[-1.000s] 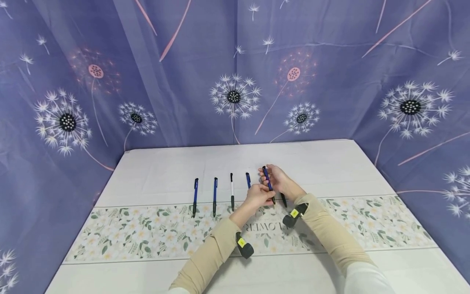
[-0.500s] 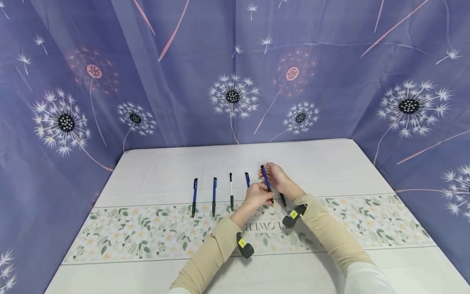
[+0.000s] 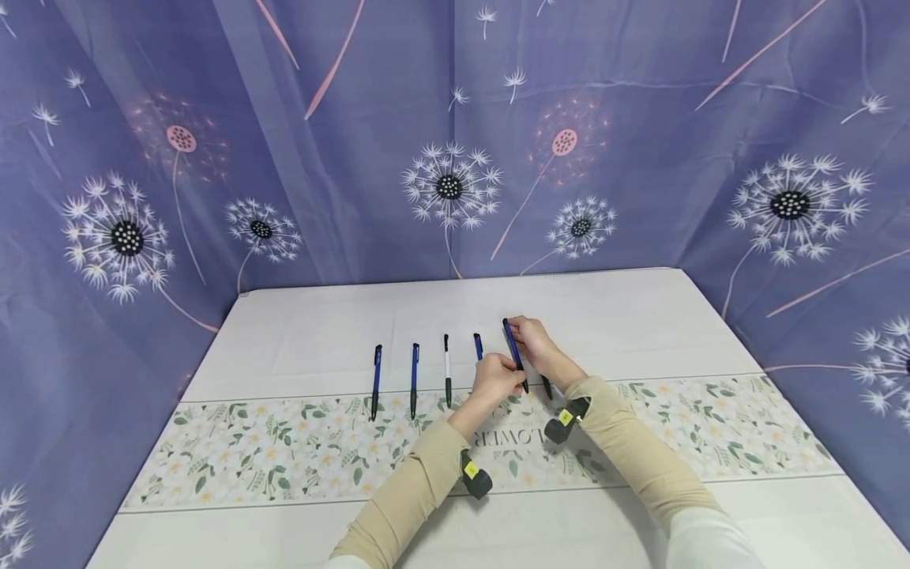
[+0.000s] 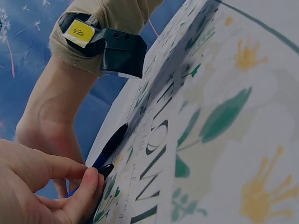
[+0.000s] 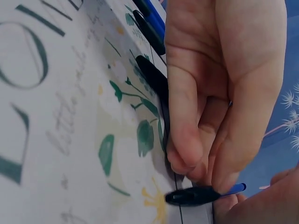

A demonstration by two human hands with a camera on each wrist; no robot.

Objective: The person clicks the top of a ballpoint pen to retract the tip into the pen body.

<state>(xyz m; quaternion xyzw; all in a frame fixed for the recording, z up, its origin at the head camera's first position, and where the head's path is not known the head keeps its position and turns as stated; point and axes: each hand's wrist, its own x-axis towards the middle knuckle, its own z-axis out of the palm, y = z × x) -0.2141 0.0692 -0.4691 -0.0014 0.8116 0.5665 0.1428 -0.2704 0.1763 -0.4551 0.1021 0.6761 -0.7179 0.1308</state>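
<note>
Between the two hands, a blue ballpoint pen [image 3: 510,338] with a black grip is held at a slant close over the table. My left hand [image 3: 496,378] pinches its black lower end; the left wrist view shows thumb and fingers at that dark tip [image 4: 106,170]. At the upper, clip end, my right hand [image 3: 536,345] has its fingertips round the barrel. In the right wrist view the left hand [image 5: 224,88] fills the middle, and only part of the right hand [image 5: 268,200] shows, at the lower right. Another pen [image 3: 547,386] lies partly hidden under the right hand.
Left of the hands, a row of pens lies on the table: a blue pen [image 3: 376,379], another blue pen [image 3: 415,379], a white pen [image 3: 448,371], and a blue pen [image 3: 479,348] half covered by the left hand. Patterned curtains [image 3: 341,221] enclose the table [image 3: 320,324].
The blue pen and both hands have shifted slightly left. The right fingers have closed in round the pen's upper end. The row of pens lies as before.
</note>
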